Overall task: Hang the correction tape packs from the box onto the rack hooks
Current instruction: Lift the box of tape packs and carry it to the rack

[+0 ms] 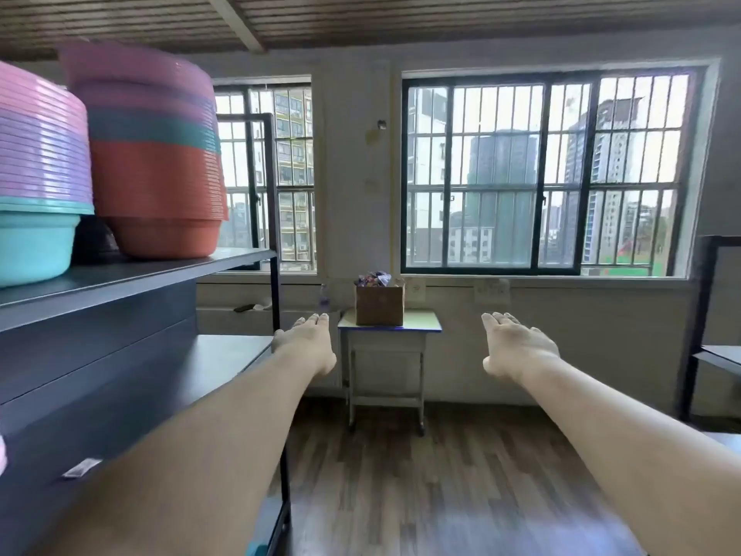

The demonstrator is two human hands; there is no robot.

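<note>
Both arms are stretching fwd, left hand [310, 341] & right hand [517, 347] flat, fingers straight, holding nothing; box [379, 305] w/ packs [373, 279] is sitting on worktop [421, 321] beyond them; walk closer first, then pinch one pack's top.

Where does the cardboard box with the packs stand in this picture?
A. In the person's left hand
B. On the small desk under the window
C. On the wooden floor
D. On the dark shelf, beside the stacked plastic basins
B: the cardboard box stands on the small desk below the window, and both hands are stretched out holding nothing.
</note>
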